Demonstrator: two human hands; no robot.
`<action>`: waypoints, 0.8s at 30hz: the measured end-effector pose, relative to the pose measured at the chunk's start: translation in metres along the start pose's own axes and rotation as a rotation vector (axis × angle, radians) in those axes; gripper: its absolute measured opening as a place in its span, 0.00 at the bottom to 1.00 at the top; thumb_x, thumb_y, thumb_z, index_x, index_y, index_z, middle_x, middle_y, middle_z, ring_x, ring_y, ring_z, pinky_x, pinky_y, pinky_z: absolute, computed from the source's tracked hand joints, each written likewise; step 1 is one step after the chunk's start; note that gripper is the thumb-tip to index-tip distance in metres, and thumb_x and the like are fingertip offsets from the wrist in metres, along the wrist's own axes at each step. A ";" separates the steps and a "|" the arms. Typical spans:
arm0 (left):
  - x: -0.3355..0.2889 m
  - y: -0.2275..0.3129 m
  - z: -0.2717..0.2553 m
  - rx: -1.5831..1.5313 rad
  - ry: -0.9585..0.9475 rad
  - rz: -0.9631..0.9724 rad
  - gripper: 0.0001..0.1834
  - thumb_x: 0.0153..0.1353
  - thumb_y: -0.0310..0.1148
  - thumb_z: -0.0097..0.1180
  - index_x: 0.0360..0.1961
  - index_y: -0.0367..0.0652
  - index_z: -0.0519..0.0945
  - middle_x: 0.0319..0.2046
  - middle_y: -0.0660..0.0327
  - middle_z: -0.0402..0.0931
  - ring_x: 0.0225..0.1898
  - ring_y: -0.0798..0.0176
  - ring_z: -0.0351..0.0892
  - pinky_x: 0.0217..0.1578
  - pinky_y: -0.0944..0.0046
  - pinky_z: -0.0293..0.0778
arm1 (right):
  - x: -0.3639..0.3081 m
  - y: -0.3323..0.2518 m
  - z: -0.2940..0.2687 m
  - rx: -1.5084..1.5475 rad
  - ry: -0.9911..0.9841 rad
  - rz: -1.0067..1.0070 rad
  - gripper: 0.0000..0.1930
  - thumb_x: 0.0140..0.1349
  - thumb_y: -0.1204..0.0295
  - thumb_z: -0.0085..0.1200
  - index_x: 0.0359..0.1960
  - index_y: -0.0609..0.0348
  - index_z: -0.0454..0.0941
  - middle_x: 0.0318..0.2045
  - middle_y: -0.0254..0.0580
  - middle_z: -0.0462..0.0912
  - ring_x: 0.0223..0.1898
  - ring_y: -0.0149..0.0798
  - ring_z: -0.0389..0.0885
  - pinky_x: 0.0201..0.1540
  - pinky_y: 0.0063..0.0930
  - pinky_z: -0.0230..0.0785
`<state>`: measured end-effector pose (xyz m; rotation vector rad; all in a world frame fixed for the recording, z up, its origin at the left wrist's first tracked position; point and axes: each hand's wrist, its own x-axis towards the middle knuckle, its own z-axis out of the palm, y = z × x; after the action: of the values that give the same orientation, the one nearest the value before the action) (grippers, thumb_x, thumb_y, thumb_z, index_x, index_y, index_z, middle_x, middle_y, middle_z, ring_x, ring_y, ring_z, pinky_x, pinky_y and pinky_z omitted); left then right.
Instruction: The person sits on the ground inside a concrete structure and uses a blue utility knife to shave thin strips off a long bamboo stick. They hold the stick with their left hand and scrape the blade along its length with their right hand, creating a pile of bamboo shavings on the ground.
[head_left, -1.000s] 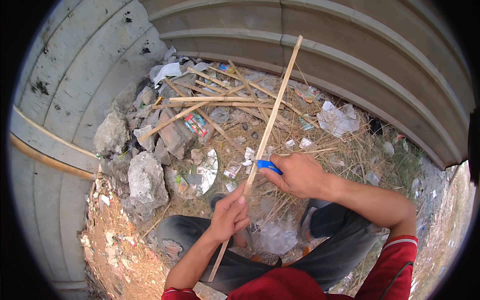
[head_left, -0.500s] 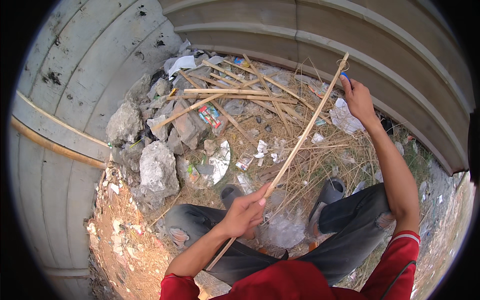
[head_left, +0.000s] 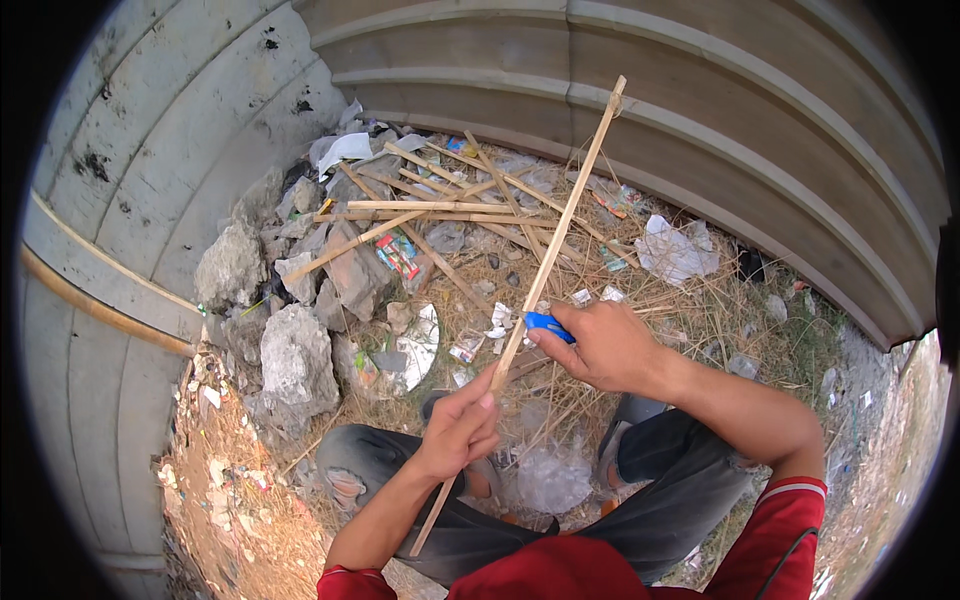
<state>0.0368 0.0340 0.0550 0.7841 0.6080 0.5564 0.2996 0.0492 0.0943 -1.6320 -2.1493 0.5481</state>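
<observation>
stick (head_left: 556,240) between both hands

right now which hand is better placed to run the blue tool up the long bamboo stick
Right. The right hand already grips the small blue-handled tool against the long thin bamboo stick, with free stick above it. The left hand is lower down, clamped around the stick, steadying it.

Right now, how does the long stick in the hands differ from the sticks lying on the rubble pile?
The long stick is gripped by the left hand and slants up off the ground; the pile sticks lie loose and crisscrossed on the rocks. It looks longer than they do. The right hand presses a blue tool against it. All are pale and slender.
</observation>
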 end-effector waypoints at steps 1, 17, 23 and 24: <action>0.000 -0.003 -0.002 0.068 0.016 0.043 0.29 0.78 0.31 0.43 0.77 0.43 0.56 0.21 0.72 0.55 0.18 0.78 0.50 0.19 0.74 0.53 | -0.005 -0.011 0.006 -0.001 -0.024 -0.025 0.24 0.71 0.50 0.50 0.35 0.62 0.80 0.20 0.57 0.82 0.26 0.63 0.83 0.31 0.54 0.75; -0.007 -0.010 0.002 0.894 0.245 0.358 0.28 0.72 0.27 0.53 0.71 0.35 0.65 0.24 0.75 0.64 0.25 0.80 0.58 0.25 0.75 0.57 | 0.019 0.018 -0.017 -0.085 0.242 0.142 0.24 0.72 0.49 0.48 0.34 0.60 0.78 0.19 0.56 0.80 0.24 0.65 0.80 0.28 0.56 0.72; -0.002 -0.015 -0.001 0.722 0.313 0.325 0.27 0.72 0.28 0.53 0.71 0.35 0.66 0.24 0.76 0.64 0.25 0.81 0.58 0.24 0.76 0.56 | -0.013 -0.030 0.035 -0.016 -0.012 -0.046 0.25 0.72 0.49 0.48 0.35 0.62 0.79 0.21 0.58 0.82 0.27 0.63 0.83 0.31 0.56 0.76; -0.002 -0.014 -0.001 0.691 0.320 0.319 0.27 0.72 0.28 0.53 0.71 0.35 0.66 0.25 0.76 0.64 0.25 0.81 0.58 0.24 0.76 0.55 | -0.006 -0.021 0.038 -0.016 0.034 -0.034 0.25 0.72 0.49 0.48 0.35 0.61 0.79 0.20 0.58 0.82 0.27 0.63 0.83 0.31 0.56 0.76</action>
<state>0.0380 0.0242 0.0441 1.4759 1.0027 0.7846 0.2644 0.0355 0.0729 -1.5984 -2.1583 0.4904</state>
